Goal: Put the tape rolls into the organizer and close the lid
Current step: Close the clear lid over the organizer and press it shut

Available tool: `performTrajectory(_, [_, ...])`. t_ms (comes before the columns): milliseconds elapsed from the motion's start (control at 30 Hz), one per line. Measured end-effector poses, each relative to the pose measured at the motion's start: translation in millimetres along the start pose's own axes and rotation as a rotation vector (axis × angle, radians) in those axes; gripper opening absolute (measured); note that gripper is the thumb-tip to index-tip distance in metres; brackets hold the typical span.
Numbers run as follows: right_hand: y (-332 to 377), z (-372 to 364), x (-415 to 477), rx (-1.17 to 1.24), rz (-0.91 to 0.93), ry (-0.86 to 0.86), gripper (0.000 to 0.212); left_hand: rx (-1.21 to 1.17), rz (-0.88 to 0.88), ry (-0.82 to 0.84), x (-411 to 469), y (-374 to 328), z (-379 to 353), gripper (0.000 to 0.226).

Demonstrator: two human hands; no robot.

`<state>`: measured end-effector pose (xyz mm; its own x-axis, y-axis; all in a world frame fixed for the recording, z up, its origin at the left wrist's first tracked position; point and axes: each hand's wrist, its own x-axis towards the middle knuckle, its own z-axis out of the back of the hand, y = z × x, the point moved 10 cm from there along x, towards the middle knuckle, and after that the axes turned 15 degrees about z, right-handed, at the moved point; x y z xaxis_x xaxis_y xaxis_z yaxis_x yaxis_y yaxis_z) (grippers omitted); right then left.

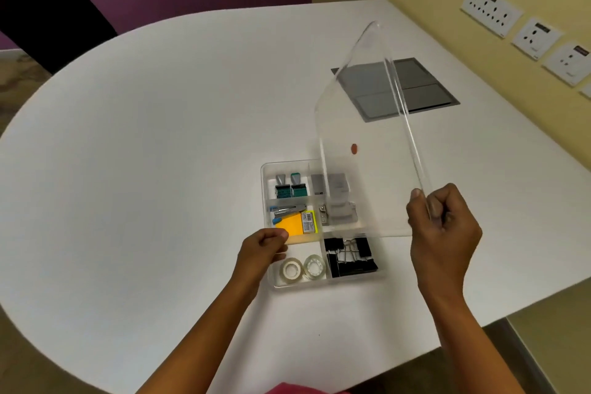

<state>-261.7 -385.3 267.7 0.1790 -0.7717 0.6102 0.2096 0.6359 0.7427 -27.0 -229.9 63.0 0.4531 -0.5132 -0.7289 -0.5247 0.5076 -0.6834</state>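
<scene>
1. Your right hand (443,227) is closing its grip around the near right corner of the clear lid (367,137), thumb and curled fingers pinching its edge.
2. You are holding that lid up off the bench (160,153), tilted steeply, with its lower edge hanging over the right half of the organizer (267,198) and its far corner pointing up and away from you.
3. Your left hand (262,249) is sitting at the organizer's left wall with the fingers loosely curled; it is holding nothing, and the fingertips are lying just over the rim beside the yellow sticky notes (292,227).
4. The two tape rolls (302,268) are lying flat, side by side and touching, in the near left compartment, just right of your left hand.
5. The black binder clips (350,257) are filling the near right compartment, next to the tape.
6. A stapler (287,209) is lying just behind the sticky notes in the middle left compartment, and two small teal-and-grey pieces (291,187) are standing in the far left one.
7. Grey metal items (335,198) are showing through the lid in the far right area; what they are is hard to tell.
8. The organizer is sitting open on the white bench, near your edge of it, with a grey panel (419,86) set into the bench well behind it.
</scene>
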Motion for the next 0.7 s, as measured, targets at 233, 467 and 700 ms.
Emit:
performTrajectory(233, [-73, -26, -37, 0.403, -0.478, -0.007, 0.049, -0.006, 0.055, -0.091, -2, 20, 19, 0.011])
performTrajectory(467, [-142, -19, -83, 0.063, -0.601, 0.158, 0.035, 0.081, 0.101, -0.152, 2, 44, 29, 0.005])
performTrajectory(700, [-177, -12, -114, -0.229, -0.582, 0.236, 0.028, 0.257, 0.045, -0.32, 0, 50, 28, 0.012])
